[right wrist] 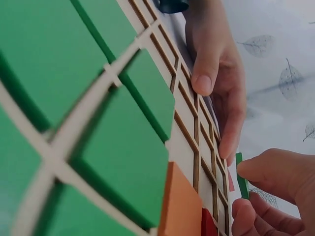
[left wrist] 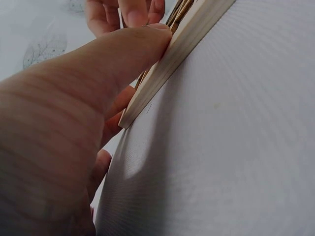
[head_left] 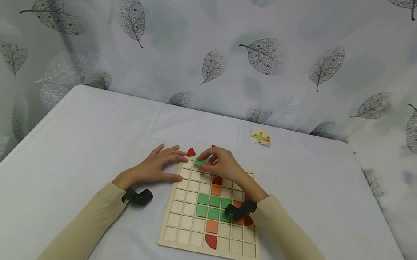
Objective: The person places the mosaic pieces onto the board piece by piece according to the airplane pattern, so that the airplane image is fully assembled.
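A wooden grid board [head_left: 210,252] lies on the white-covered table. My left hand [head_left: 156,165] is spread at its upper left corner, fingers straight and thumb [left wrist: 142,42] against the side edge. Between thumb and fingers, my right hand [head_left: 225,164] pinches a green square tile [right wrist: 242,177] near the far left edge of the grid. Green tiles [head_left: 215,201] sit in two rows mid-board, with orange tiles [head_left: 212,226] around them. Red rounded pieces [head_left: 210,241] lie at the ends, and the right wrist and its camera cover part of the right side.
Just past the board's far edge lies a loose red piece [head_left: 191,151]; another red piece [head_left: 213,146] peeks out behind the right hand. A small card [head_left: 260,136] with a coloured grid pattern is farther back, near the table's far edge. Behind the table hangs a leaf-print cloth [head_left: 175,30].
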{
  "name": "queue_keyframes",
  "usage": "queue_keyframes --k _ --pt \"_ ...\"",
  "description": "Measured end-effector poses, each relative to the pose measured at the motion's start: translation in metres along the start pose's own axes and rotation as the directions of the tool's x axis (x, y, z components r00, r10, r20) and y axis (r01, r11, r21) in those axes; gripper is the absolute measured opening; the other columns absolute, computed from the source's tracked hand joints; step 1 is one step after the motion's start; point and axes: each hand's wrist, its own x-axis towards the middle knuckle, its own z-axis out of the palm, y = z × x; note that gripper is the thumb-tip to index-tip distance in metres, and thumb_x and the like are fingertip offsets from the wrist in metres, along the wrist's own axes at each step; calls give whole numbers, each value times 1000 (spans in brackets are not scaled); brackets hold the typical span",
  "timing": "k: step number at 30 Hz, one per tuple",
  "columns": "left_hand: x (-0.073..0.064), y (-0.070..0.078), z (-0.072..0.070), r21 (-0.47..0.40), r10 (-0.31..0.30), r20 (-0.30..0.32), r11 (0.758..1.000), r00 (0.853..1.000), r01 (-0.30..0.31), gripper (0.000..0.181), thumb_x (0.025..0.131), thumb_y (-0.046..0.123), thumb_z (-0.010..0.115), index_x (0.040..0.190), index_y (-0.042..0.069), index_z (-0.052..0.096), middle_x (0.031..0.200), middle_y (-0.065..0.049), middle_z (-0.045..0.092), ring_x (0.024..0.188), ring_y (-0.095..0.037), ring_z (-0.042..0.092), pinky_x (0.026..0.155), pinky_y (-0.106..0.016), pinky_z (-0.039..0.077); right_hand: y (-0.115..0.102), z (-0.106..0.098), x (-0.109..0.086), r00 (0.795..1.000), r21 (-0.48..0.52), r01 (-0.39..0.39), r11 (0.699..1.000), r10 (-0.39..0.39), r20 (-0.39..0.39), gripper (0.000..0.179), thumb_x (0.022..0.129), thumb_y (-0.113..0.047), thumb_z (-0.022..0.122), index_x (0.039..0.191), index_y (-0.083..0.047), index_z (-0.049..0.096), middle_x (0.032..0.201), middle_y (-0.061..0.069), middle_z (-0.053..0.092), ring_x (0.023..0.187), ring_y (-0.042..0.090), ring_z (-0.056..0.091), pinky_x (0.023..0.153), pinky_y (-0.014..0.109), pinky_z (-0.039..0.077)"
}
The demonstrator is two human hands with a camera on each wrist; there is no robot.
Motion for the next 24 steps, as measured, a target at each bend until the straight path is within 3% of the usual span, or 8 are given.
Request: queue_keyframes --k 24 --pt "1 -3 1 8 0 -7 1000 1000 0 52 85 32 76 131 15 59 146 -5 50 147 -29 24 119 -52 -2 -21 14 -29 982 79 39 996 -53 182 19 87 -11 73 104 -5 71 99 5 66 78 6 60 71 23 54"
